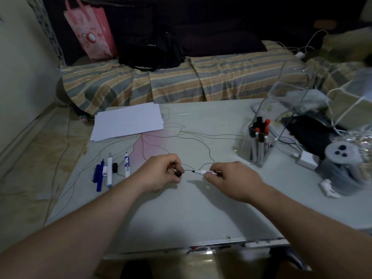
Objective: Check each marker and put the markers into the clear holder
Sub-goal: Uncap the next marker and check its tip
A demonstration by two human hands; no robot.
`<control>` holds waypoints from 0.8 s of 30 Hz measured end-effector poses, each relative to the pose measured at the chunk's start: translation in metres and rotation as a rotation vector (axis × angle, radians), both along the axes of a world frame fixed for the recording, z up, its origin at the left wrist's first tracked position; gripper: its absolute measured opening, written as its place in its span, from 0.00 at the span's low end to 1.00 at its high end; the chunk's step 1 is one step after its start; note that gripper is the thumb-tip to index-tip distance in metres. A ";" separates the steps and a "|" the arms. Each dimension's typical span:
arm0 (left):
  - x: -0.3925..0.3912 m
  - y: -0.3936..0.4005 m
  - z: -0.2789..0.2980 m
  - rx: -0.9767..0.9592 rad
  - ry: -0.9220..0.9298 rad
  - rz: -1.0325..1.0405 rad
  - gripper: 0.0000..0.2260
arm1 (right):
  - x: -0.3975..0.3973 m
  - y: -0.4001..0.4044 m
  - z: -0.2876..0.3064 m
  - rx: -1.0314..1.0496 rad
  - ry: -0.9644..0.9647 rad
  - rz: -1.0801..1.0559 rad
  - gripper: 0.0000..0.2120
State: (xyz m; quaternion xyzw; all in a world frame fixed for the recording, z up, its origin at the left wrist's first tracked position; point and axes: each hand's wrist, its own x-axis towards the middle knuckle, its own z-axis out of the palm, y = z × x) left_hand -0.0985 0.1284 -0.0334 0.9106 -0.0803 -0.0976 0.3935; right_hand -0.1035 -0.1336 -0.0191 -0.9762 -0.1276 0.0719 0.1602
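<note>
My right hand (231, 181) grips an uncapped white marker (203, 172) with its black tip pointing left, just above the table (181, 218). A short gap away, my left hand (163, 172) pinches the marker's black cap (178, 173), open end facing the tip. At the left of the table lie several loose markers (109, 170), blue and white, with a loose black cap (115, 167) among them. The clear holder (259, 146) stands at the right with several capped markers upright inside, black and orange caps up.
A stack of white paper (128, 121) lies at the table's far left. Right of the holder are a dark pouch (310, 131), a white charger (307, 159) with cables and a grey plush toy (342, 158). A striped bed (181, 81) runs behind the table.
</note>
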 end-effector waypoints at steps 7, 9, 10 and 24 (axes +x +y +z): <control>-0.003 -0.012 0.003 0.064 -0.034 0.016 0.15 | -0.001 -0.003 -0.002 -0.038 -0.042 -0.001 0.24; -0.002 -0.015 0.005 0.088 -0.056 0.050 0.12 | 0.000 -0.004 0.000 -0.035 -0.039 0.000 0.24; -0.002 -0.017 0.005 0.101 -0.059 0.078 0.09 | 0.001 -0.004 0.001 -0.031 -0.042 0.002 0.25; 0.003 -0.020 0.003 0.033 0.015 0.041 0.07 | -0.001 -0.002 0.010 -0.068 -0.139 -0.002 0.21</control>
